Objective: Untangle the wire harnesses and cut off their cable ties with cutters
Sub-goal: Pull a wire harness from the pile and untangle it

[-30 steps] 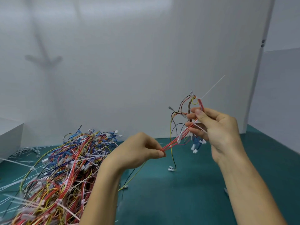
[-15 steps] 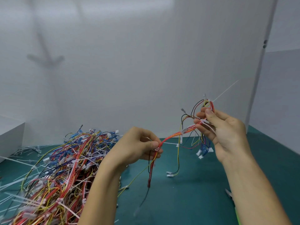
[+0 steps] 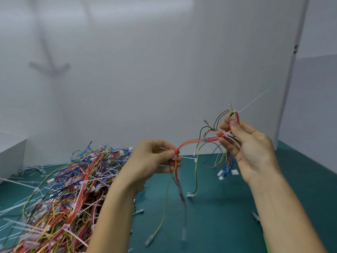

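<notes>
Green bench (image 3: 228, 207) carries a big tangled pile of wire harnesses (image 3: 69, 189) at left, ties on many, so most of the job looks undone; one harness (image 3: 193, 141) is held clear above the bench, left hand (image 3: 155, 159) pinching its red bundle, right hand (image 3: 246, 147) gripping the other end; white cable tie (image 3: 227, 134) at the right fingers is uncut, no cutters in view

My left hand (image 3: 155, 158) is raised with its back toward me, thumb and forefinger pinching the harness (image 3: 189, 141). My right hand (image 3: 251, 148) is higher, palm turned left, thumb and curled fingers gripping the same harness. Both forearms are bare.
</notes>
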Available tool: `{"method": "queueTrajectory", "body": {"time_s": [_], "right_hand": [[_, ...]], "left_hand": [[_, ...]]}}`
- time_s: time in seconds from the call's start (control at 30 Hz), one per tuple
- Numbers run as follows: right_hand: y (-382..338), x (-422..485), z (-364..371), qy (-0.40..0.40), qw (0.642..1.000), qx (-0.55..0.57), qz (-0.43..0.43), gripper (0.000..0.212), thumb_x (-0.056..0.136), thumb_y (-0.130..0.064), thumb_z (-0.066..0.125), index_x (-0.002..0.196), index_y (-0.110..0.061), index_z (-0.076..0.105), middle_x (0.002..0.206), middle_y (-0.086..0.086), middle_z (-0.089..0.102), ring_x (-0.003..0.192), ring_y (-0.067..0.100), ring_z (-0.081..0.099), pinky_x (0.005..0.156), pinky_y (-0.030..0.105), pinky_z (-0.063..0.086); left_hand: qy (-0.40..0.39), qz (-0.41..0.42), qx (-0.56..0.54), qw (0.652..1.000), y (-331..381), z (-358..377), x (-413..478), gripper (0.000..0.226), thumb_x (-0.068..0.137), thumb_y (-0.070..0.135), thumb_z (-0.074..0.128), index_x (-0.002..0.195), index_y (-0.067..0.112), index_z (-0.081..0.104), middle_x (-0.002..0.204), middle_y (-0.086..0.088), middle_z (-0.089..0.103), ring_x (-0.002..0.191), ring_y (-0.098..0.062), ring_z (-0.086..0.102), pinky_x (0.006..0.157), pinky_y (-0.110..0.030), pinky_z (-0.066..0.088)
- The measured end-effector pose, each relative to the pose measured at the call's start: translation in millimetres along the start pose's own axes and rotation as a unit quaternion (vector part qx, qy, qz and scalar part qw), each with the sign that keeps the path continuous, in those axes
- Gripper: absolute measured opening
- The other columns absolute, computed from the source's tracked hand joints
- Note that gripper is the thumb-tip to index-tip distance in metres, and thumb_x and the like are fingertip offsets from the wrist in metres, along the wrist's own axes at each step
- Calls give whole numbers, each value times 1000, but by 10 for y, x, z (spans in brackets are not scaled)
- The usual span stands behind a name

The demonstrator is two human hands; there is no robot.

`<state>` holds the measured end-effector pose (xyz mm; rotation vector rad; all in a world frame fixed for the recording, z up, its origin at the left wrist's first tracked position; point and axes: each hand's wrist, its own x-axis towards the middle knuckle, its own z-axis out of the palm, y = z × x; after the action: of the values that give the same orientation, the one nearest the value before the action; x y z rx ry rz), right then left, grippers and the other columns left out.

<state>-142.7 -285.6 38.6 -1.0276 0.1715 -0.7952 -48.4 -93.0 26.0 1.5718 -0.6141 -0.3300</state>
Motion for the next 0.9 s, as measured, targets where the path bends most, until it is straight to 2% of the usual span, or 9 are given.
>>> {"method": "queueTrajectory", "body": {"time_s": [0.13,0.23,0.33,0.43,0.5,0.57,0.7,0.8,0.9], "right_hand": [[9,-5,-3,-70,995,-62,-45,12,91,-16,63,94,-12,73,77,0,74,65,13,69,59,19,57],[19,-37,14,-148,979,-124,-67,14,80,-22,67,87,-18,79,80,5,74,68,17,69,63,23,59],[33,-67,22,-222,956,-184,-59,14,77,-22,70,84,-23,82,81,7,76,70,17,71,64,23,59],[67,-93,31,-294,920,-257,-20,15,82,-12,72,85,-22,82,80,6,77,69,14,71,64,22,57],[110,-117,38,-346,878,-329,28,17,86,-6,71,90,-20,81,78,5,76,70,14,69,62,22,54],[160,-131,41,-374,836,-396,72,15,88,-8,72,94,-18,81,76,2,75,68,12,68,59,22,54],[274,-116,48,-344,789,-502,83,12,86,-12,75,89,-21,81,73,1,75,66,11,70,55,20,53],[300,-91,44,-312,760,-565,73,10,80,-20,81,90,-23,81,81,-1,77,75,11,72,68,28,61],[229,-52,18,-315,698,-643,11,48,79,-28,81,125,-28,65,121,-13,67,112,3,61,100,26,48]], "left_hand": [[-40,-31,186,981,-91,1,31,17,94,3,59,92,6,75,90,-14,76,75,-10,68,73,-22,50],[86,-5,165,983,-140,41,106,20,99,13,52,100,12,72,101,-7,75,85,-10,69,71,-14,51],[173,-12,92,981,-179,29,187,41,105,37,36,112,11,68,115,-4,70,99,-14,65,92,-33,48],[97,-123,-43,987,-230,-42,236,86,96,69,11,118,6,65,112,-10,73,105,-23,66,95,-36,39],[20,-157,-198,967,-242,-58,237,98,86,81,12,121,4,62,114,-15,73,113,-29,66,105,-41,41],[19,-132,-287,949,-216,-47,231,81,91,71,33,122,1,61,113,-17,72,109,-30,68,99,-41,52],[110,-23,-320,941,-175,-3,229,18,95,18,59,106,4,62,98,-13,76,76,-18,75,62,-27,60],[122,44,-321,938,-161,-55,193,23,85,-1,64,105,10,62,94,-10,77,72,-15,74,64,-23,59],[108,114,-205,966,-138,-44,124,28,87,-4,63,109,13,67,102,-6,77,81,-16,72,72,-24,58]]}}
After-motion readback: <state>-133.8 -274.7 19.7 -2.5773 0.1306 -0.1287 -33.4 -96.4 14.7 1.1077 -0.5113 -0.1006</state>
